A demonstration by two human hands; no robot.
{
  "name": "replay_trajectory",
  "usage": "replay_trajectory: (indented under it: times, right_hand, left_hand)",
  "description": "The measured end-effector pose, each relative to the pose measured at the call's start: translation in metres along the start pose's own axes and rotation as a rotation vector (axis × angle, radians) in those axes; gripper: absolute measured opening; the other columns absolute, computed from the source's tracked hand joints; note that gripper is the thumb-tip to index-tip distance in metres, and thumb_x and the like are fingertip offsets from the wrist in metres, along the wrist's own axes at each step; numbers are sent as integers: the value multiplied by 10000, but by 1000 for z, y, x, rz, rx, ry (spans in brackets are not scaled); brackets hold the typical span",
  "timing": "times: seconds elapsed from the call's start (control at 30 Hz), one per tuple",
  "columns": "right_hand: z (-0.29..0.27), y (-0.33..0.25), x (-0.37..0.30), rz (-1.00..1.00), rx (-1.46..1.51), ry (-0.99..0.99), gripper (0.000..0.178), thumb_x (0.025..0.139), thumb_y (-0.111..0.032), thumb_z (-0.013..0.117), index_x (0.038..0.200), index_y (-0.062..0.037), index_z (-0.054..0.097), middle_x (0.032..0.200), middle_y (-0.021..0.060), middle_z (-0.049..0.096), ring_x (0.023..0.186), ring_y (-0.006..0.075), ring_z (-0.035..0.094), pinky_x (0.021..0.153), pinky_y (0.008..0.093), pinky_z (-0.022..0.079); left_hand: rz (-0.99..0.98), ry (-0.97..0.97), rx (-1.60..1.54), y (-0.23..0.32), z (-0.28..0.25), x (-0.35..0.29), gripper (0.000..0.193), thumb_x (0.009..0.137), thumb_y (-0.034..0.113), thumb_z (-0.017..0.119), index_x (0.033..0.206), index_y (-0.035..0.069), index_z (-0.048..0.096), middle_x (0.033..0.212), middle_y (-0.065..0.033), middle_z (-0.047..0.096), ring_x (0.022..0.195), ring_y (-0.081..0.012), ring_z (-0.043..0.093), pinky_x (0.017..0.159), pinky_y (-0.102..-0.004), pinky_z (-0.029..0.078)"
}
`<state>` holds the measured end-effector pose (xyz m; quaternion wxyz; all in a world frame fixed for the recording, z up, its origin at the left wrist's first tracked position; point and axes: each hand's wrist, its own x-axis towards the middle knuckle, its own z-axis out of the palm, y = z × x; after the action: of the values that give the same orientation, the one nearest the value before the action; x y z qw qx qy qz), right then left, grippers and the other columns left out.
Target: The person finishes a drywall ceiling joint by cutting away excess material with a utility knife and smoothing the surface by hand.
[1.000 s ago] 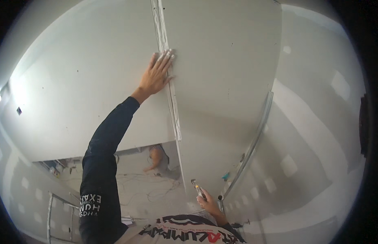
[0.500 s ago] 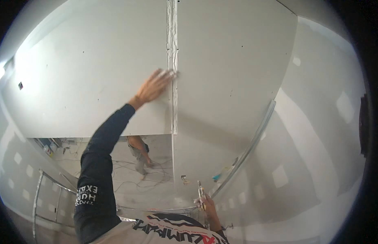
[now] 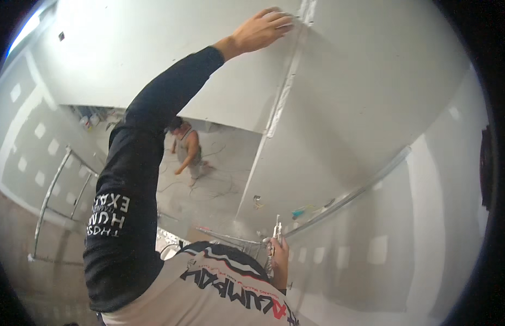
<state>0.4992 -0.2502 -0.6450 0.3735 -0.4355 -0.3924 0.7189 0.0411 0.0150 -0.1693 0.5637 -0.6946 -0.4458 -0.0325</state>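
My left hand (image 3: 262,31) reaches up across the pale board, its fingers slightly bent and apart beside a seam. White smears show on the fingertips, and I see nothing held in them. A rough white strip (image 3: 282,98) of foil-like or filler material runs along the seam between the left board (image 3: 154,65) and the right board (image 3: 366,81). Low in front of me, my right hand (image 3: 282,252) is closed round a slim whitish tool (image 3: 278,231) with a narrow tip pointing up. Its exact kind is too small to tell.
Below the left board's edge, another person (image 3: 188,149) is down on the floor among loose cables. A metal frame (image 3: 51,204) stands at left. At right, a metal channel (image 3: 366,187) runs along the patched wall (image 3: 426,244), near hanging wires (image 3: 298,212).
My view has shifted and tilted, so the seam slants now. My left hand has moved up along the seam. The tool stays in my right hand. The other person shows more fully.
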Motion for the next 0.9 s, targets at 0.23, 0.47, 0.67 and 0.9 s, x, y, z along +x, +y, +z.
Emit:
replay_trajectory:
  times: [0.23, 0.47, 0.67, 0.9]
  right_hand:
    - [-18, 13, -13, -18, 94, -22, 147, 1034, -116, 572, 1155, -39, 537, 913, 118, 714, 639, 109, 580, 546, 268, 484]
    - [-13, 2, -13, -44, 69, 21, 215, 1012, -76, 596, 1220, -44, 554, 888, 61, 663, 670, 109, 604, 554, 250, 491]
    - [-23, 12, 0, 0, 45, 39, 181, 1005, -85, 623, 1180, -54, 583, 870, 37, 662, 654, 101, 596, 544, 251, 483]
    - [-35, 26, 14, 27, 41, 45, 193, 998, -80, 637, 1183, -62, 585, 873, 34, 664, 662, 108, 602, 544, 253, 483]
  left_hand:
    - [-357, 390, -294, 12, -19, -15, 281, 967, 222, 699, 1208, 81, 664, 1241, -67, 625, 1180, -270, 580, 1016, -418, 469]
    - [-379, 386, -421, 21, -32, 4, 270, 911, 220, 750, 1107, 59, 657, 1099, -69, 645, 1043, -257, 603, 926, -393, 478]
    - [-378, 422, -372, 25, -25, 12, 196, 900, 181, 719, 1051, 71, 659, 1042, -46, 632, 1015, -248, 603, 857, -401, 472]
    - [-502, 371, -356, 38, -35, 22, 156, 946, 160, 685, 1049, 48, 650, 1039, -77, 622, 1002, -272, 606, 830, -420, 462]
